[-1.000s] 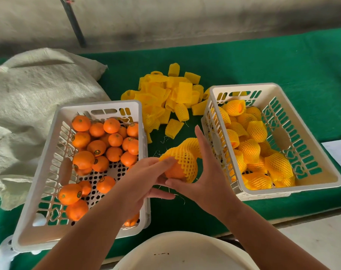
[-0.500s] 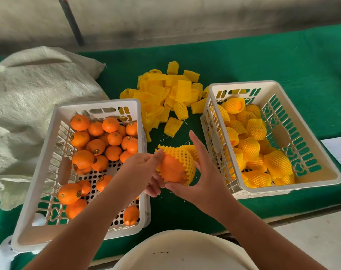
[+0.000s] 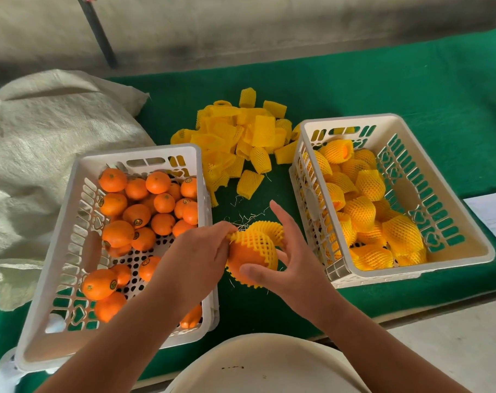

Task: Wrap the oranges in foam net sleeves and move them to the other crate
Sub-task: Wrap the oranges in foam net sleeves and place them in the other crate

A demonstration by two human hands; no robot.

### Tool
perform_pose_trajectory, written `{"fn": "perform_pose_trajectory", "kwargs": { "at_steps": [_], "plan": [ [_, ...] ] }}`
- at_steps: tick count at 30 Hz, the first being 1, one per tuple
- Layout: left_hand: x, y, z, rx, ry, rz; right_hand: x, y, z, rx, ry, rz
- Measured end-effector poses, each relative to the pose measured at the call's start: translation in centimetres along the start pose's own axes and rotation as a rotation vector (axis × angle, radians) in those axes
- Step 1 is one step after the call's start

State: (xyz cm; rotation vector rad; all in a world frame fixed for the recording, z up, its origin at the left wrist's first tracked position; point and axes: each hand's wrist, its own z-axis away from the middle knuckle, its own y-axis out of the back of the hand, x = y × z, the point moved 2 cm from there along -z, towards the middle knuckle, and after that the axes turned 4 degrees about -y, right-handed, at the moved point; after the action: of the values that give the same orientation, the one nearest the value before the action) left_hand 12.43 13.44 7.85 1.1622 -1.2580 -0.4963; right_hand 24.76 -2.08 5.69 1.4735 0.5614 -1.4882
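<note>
The left hand (image 3: 197,258) pinches the upper left edge of a yellow foam net sleeve (image 3: 256,242) between thumb and fingers. The right hand (image 3: 293,258) cradles the round orange fruit (image 3: 245,258) inside that sleeve, its thumb pressed on the near lower side and its fingers spread behind, the index finger raised straight. The orange sits in the air between the 2 crates, over the green felt table cover (image 3: 411,89). The sleeve covers the fruit's upper and right part; bare orange skin shows at the lower left. The sleeve's surplus bunches up toward the upper right, so its long axis runs from lower left to upper right, with a frilled open edge under the thumb.

The white slotted plastic crate on the left (image 3: 56,251) holds bare oranges (image 3: 136,214), roughly 25 in sight, several with small dark round stickers; the arm hides some. The white slotted plastic crate on the right (image 3: 451,222) holds sleeved oranges (image 3: 361,211), about 15 that I can separate.

Beyond the hands, between the crates' far ends, lies 1 heap of empty yellow foam sleeves (image 3: 241,134); their number cannot be counted. A pale woven sack (image 3: 42,143) lies at the far left, and a sheet of white paper (image 3: 493,211) shows at the right edge.
</note>
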Motion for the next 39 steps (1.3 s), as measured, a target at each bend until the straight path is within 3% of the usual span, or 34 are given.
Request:
{"fn": "perform_pose_trajectory", "kwargs": {
  "at_steps": [6, 13, 19, 22, 33, 36, 39],
  "plan": [
    [0.0, -0.3, 1.0, 0.133, 0.095, 0.037, -0.1, -0.2, -0.3, -0.014, 0.004, 0.073],
    [0.3, -0.6, 1.1, 0.187, 0.09, 0.034, -0.1, -0.2, -0.7, -0.008, 0.037, 0.142],
    [0.8, -0.6, 1.3, 0.234, 0.016, -0.025, -0.4, -0.3, -0.8, 0.12, 0.014, 0.123],
    [1.5, -0.8, 1.4, 0.278, -0.102, -0.1, -0.4, -0.3, -0.9, 0.159, -0.035, 0.125],
    [1.3, -0.9, 2.9, 0.338, -0.333, -0.177, -1.0, -0.1, -0.8, 0.103, -0.102, 0.104],
    [1.5, -1.0, 2.8, 0.255, -0.231, -0.137, -0.8, 0.0, -0.7, 0.111, -0.1, 0.09],
    [2.0, -1.7, 2.7, 0.193, 0.073, 0.021, -0.5, 0.6, -0.7, 0.124, -0.111, 0.035]
  ]
}}
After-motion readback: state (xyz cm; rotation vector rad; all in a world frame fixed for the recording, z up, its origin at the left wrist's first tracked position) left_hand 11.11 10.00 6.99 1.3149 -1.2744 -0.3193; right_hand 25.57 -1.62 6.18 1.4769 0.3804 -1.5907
